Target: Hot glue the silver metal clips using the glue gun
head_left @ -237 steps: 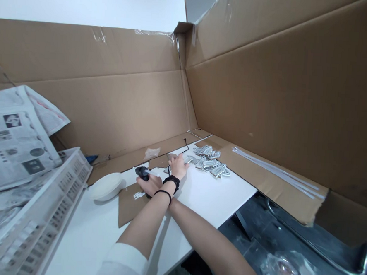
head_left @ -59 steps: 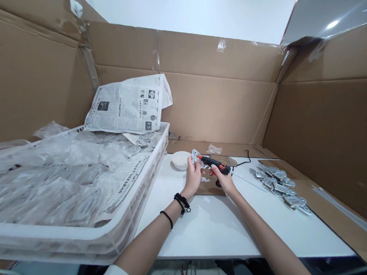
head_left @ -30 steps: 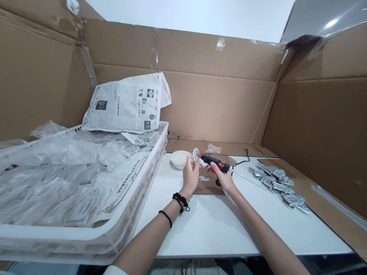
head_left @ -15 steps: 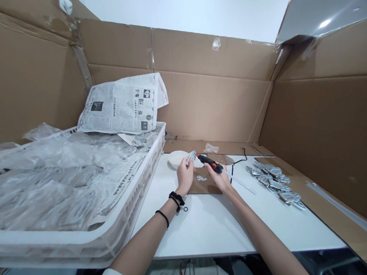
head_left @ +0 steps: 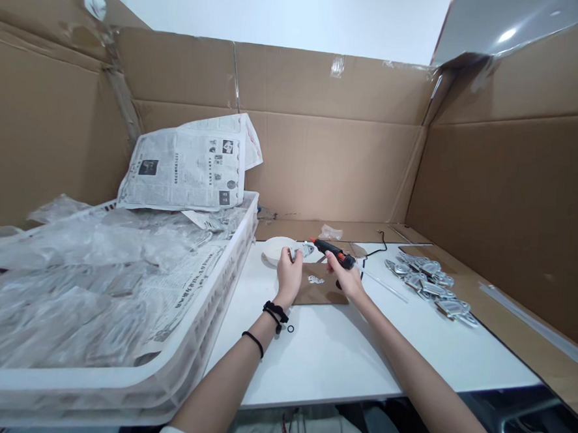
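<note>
Right now I have the left hand (head_left: 288, 278) partly closed, thumb and fingers pinching a small silvery piece (head_left: 307, 249) that pokes out past the fingertips, close to the rim of the white bowl (head_left: 271, 249). The fingers hide part of that piece, so I cannot tell its full shape. My right hand (head_left: 347, 275) is curled around the black-and-orange glue gun (head_left: 333, 250), gripping it near the rear, with a clear stick (head_left: 387, 288) reaching out behind toward the right. I see the orange nozzle (head_left: 312, 240) pointing left, just beside the silvery piece; from this view I cannot tell whether they touch.

Below both hands I have a brown cardboard sheet (head_left: 323, 296) lying on the white table (head_left: 339, 357), with a small patch of white material (head_left: 315, 279) on it. Over to the right, well apart from my hands, a heap of silvery pieces (head_left: 434, 284) lies on the table. A dark cord (head_left: 378, 250) curves behind the right hand. On my left stands the large white crate (head_left: 214, 316), filled with clear plastic wrapping (head_left: 78, 308) and newspaper (head_left: 184, 171).
</note>
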Available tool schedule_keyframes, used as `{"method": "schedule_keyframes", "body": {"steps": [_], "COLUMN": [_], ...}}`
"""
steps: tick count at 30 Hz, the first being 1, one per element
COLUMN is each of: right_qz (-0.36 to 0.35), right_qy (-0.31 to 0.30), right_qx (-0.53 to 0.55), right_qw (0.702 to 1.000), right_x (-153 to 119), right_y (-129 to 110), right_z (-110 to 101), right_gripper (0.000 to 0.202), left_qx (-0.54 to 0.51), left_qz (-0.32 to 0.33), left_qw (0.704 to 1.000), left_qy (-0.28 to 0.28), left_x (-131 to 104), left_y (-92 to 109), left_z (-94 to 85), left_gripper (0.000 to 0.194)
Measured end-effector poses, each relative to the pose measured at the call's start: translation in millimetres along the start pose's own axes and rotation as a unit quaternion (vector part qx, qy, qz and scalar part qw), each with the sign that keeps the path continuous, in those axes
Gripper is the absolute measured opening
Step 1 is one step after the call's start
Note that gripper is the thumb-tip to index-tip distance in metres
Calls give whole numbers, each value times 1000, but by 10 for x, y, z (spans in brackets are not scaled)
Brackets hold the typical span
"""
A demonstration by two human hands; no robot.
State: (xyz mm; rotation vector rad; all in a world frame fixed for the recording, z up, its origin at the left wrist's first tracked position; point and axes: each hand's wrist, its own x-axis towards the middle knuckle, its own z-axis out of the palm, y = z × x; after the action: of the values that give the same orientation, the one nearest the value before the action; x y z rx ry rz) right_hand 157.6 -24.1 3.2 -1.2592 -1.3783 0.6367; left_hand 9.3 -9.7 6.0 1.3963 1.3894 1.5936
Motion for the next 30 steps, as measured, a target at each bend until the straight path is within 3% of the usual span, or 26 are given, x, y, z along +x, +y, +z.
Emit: {"method": "schedule_keyframes", "body": {"steps": [6,10,14,20,24,30], "right_qz": [23,2,-44,-119,-112,-90], "right_qy": [50,27,-43,-46,-45,-36], "right_qx": [120,167,100,-47,-53,-48], "right_qw": [991,986,993,991,991,994], "right_x": [38,47,-10,-84,-76,-74], "right_y": [-34,-42,-55,-123,-124,-139], "right_z": [-14,-36,-43,-27,-9,-2], "right_gripper": [52,50,43,34,36,37], "left_qx": [-78,-87,-98,-95,-77,-38], "left_qz": [29,60,58,59,79,95], "left_qw": [996,994,993,994,994,994], "left_qy": [-18,8,32,20,1,-31], "left_x": [47,76,74,43,29,15], "left_y": [9,48,95,69,28,16], "left_z": [-23,-52,-74,-42,-14,-11], "left_gripper": [21,20,21,16,13,25]}}
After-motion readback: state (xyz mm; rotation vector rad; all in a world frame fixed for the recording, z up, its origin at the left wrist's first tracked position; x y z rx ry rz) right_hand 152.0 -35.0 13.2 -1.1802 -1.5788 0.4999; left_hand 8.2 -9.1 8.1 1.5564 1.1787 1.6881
